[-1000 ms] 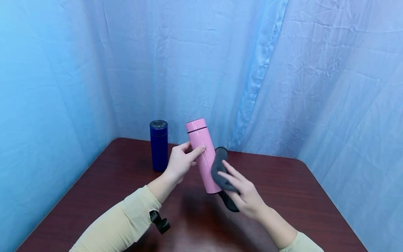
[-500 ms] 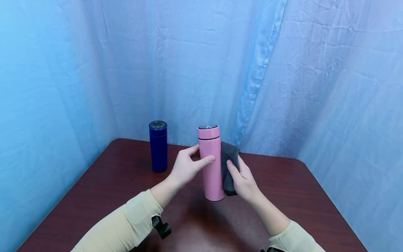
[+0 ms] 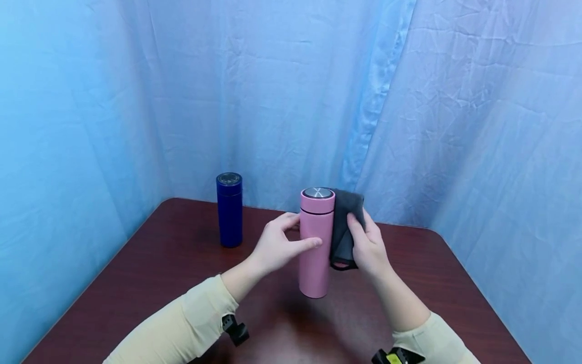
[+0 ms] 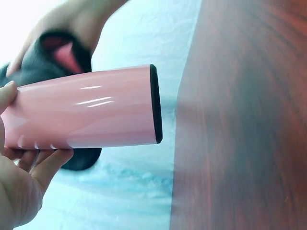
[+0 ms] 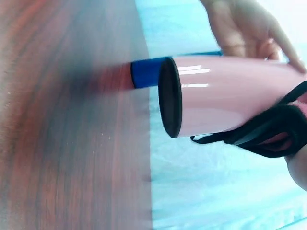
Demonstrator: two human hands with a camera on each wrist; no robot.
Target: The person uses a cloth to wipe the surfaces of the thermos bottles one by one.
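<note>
A pink thermos bottle point(image 3: 314, 268) with a shiny disc on its lid is held upright above the table by my left hand point(image 3: 279, 245). The thumb lies across its front and the other fingers go round behind, as the left wrist view of the bottle point(image 4: 91, 112) also shows. My right hand point(image 3: 370, 245) grips a folded dark grey cloth point(image 3: 347, 222) against the bottle's right side. In the right wrist view the cloth point(image 5: 268, 127) touches the bottle near its black base point(image 5: 170, 98). Part of the right fingers is hidden behind the cloth.
A dark blue thermos bottle point(image 3: 230, 215) stands upright on the reddish-brown wooden table point(image 3: 182, 303), left of the hands. Blue curtains point(image 3: 273, 101) hang behind the table and along both sides.
The pink bottle has gone from tilted to upright and shifted right and nearer. The right hand has changed its hold on the cloth, which moved right with it. The blue bottle stays put.
</note>
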